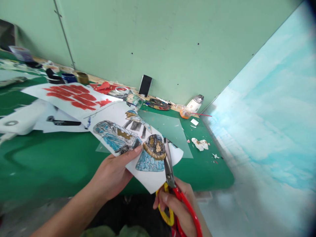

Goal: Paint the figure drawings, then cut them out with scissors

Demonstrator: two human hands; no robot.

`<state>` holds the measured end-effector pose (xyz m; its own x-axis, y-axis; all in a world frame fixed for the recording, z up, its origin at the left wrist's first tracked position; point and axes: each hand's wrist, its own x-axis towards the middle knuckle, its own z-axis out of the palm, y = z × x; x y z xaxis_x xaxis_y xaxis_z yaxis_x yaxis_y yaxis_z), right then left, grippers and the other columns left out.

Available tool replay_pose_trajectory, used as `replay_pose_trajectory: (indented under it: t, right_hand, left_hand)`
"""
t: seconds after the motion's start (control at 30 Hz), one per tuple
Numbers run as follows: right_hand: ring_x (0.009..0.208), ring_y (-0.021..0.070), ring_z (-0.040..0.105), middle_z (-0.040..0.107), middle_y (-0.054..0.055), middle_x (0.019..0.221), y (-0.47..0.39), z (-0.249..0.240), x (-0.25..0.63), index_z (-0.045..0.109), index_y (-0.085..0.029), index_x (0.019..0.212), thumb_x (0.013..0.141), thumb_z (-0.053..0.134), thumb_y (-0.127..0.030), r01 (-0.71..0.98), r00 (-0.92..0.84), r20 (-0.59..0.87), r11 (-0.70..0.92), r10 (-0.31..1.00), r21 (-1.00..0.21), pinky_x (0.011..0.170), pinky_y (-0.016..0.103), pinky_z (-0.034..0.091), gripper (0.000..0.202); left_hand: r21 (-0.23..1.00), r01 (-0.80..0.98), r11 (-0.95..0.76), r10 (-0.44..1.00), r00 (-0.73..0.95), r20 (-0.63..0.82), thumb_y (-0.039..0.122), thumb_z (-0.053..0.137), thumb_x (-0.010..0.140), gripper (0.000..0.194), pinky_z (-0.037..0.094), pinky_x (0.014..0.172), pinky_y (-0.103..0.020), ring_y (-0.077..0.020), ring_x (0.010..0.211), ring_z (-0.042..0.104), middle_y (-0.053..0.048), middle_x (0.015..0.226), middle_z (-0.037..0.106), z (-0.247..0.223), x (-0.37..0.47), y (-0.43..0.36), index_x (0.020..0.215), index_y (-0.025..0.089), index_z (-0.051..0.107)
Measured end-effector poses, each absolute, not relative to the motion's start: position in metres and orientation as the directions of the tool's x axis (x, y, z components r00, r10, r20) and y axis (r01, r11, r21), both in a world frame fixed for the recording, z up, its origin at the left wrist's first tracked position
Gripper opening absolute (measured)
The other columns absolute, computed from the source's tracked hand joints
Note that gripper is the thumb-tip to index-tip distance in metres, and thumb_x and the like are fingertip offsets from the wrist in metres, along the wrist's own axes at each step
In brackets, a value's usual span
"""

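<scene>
Drawn paper sheet (145, 138): held up above the near edge of the desk (61, 164), slanting from far left to near right. Scissors (169, 168) at its right part; blades point away from the body, roughly crosswise to the sheet's slant, just right of the drawn brown-and-blue hat-like figure. A curled white flap lies beyond them. Blade gap: cannot tell.

Right hand (177, 200) nearer the cutting edge; its fingers are curled through the handles. Left hand (118, 171) at the sheet's near edge, thumb on top, fingers beneath, pinching the paper left of that figure.

Materials: sheet thin, white, flexible, coloured in blue, brown and black. Blades grey metal; handles smooth, one red, one yellow loop. Desk surface smooth, green.

Outward: a translucent sheet (168, 126) flat beneath; a white sheet with red painted blocks (74, 95) to the left; crumpled white scraps (200, 144) right; dark flat rectangular object (145, 85) leaning upright at the wall.
</scene>
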<state>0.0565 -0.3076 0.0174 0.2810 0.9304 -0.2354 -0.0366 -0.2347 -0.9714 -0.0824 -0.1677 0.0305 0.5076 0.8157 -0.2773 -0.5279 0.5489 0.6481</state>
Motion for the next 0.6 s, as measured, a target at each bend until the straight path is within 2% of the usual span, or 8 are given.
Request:
replay_pose_trajectory:
  t: [0.17,0.27,0.6]
  right_hand:
    - [0.059,0.019,0.067,0.063,0.001,0.058,-0.3049,0.0132,0.0548,0.066,-0.017,0.083,0.078,0.062,-0.029,-0.057,0.279,-0.185,-0.176,0.942,-0.983,0.057,0.027,0.05,0.013]
    - [0.057,0.0188,0.067,0.063,0.001,0.056,-0.3034,0.013,0.054,0.067,-0.015,0.084,0.077,0.061,-0.029,-0.064,0.28,-0.207,-0.197,0.937,-0.978,0.057,0.027,0.05,0.016]
    - [0.057,0.0179,0.065,0.064,0.002,0.058,-0.3053,0.0188,0.056,0.063,-0.018,0.079,0.076,0.062,-0.025,-0.071,0.275,-0.257,-0.247,0.927,-0.966,0.055,0.026,0.048,0.008]
  left_hand:
    - [0.645,-0.519,0.561,0.806,0.52,-0.283,0.028,0.087,0.071,0.036,0.065,0.083,-0.033,-0.0307,0.104,0.074,-0.006,0.11,0.08,0.029,-0.083,-0.1706,0.105,0.021,0.08]
    - [0.644,-0.516,0.565,0.806,0.514,-0.295,0.029,0.086,0.071,0.035,0.064,0.083,-0.034,-0.032,0.105,0.074,-0.008,0.108,0.08,0.0301,-0.0828,-0.1722,0.104,0.018,0.08]
    - [0.639,-0.539,0.549,0.822,0.488,-0.294,0.025,0.089,0.069,0.048,0.064,0.078,-0.029,-0.0273,0.093,0.077,-0.006,0.102,0.081,0.0268,-0.0838,-0.1718,0.115,0.021,0.077]
